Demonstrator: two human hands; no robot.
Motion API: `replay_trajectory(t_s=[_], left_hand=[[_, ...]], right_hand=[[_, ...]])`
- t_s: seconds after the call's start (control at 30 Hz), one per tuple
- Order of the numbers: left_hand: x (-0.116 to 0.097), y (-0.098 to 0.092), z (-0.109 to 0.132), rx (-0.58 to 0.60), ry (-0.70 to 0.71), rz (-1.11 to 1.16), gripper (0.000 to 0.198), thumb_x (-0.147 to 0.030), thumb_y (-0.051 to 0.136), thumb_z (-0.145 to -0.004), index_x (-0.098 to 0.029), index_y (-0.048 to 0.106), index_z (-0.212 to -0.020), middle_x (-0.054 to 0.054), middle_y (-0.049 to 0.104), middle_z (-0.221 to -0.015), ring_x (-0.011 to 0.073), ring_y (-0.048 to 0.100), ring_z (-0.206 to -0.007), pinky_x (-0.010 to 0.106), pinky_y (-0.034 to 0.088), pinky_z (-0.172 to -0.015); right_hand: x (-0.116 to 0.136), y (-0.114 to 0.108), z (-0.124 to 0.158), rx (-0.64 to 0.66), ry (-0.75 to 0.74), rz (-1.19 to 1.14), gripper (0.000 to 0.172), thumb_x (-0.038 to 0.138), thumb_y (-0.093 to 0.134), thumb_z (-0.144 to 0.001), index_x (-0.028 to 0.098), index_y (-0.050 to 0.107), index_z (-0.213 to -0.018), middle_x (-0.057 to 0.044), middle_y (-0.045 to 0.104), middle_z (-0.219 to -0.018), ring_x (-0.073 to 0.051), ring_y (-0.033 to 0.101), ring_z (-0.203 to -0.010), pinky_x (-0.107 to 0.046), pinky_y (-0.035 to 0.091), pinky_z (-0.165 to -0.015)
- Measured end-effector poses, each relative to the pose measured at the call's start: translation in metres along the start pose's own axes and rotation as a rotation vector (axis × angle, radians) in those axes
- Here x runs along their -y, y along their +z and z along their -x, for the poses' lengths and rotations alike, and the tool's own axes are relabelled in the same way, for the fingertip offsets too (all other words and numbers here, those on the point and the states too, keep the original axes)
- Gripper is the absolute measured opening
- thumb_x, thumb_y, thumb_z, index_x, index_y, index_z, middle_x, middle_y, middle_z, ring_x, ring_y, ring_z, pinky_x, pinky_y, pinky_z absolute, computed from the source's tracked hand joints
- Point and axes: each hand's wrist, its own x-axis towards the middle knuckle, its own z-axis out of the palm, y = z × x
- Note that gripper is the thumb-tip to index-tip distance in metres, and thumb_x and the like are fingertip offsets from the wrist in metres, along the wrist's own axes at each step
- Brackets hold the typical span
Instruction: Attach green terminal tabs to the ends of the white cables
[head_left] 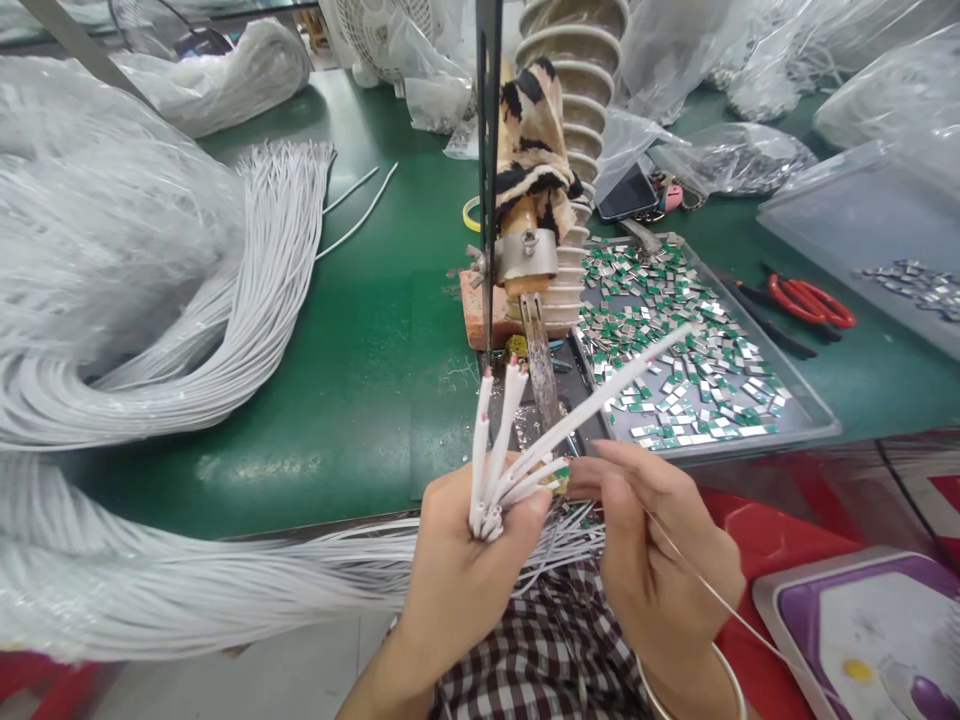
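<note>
**Fingers [529, 506] clamp a fan of white cable ends [495, 440]**

A coil of white cable [135, 300] lies on the green bench [360, 330], a tray [814, 420] of green parts [675, 340] just beyond the hands. The left hand [457, 570] grips the ends; the right hand [660, 560] — thumb and forefinger together — pinches a tiny green piece [561, 478] at one tip.

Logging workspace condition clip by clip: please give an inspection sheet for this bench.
Surface: green bench mat, scuffed near the front.
Job's things: white cable ends fanned out; tray of small green-silver parts; clamped metal tool.
Clutter: red-handled cutters, phone, plastic bags.
Hands: left hand grips the cable ends; right hand fingers pinch a thin wire.
Cables: big white cable bundle looped at left, running toward the left hand.
Surroundings: fan at the back.
</note>
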Motion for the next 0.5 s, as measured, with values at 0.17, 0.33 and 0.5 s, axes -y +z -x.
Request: replay_trajectory(t_s=[0.17,0.33,0.5], left_hand=[[-0.002,0.001,-0.007,-0.074,-0.04,0.051,0.021,-0.017,0.058,-0.082,-0.018,0.054,-0.061,-0.001,0.058,-0.067,0.0101,0.044,-0.056,0.022,0.038,-0.05],[-0.003,0.001,-0.009,-0.119,-0.021,0.071,0.019,-0.018,0.061,-0.081,-0.018,0.057,-0.062,-0.001,0.059,-0.068,0.0111,0.049,-0.059,0.021,0.039,-0.049],[0.001,0.001,-0.005,-0.123,-0.035,0.11,0.016,-0.019,0.062,-0.083,-0.019,0.06,-0.067,-0.001,0.059,-0.065,0.0138,0.055,-0.064,0.021,0.041,-0.05]], right_hand=[[0.001,0.001,-0.003,-0.082,-0.177,0.11,0.028,0.004,0.061,-0.086,0.022,0.068,-0.106,-0.004,0.074,-0.105,-0.018,0.072,-0.092,-0.03,0.062,-0.083],[0.005,0.001,-0.011,-0.106,-0.249,0.203,0.027,0.003,0.064,-0.085,0.021,0.069,-0.105,-0.006,0.073,-0.104,-0.017,0.071,-0.093,-0.03,0.062,-0.086],[0.006,0.0,-0.011,-0.063,-0.273,0.178,0.027,0.002,0.065,-0.083,0.017,0.069,-0.105,-0.006,0.072,-0.105,-0.016,0.07,-0.095,-0.026,0.061,-0.087]])
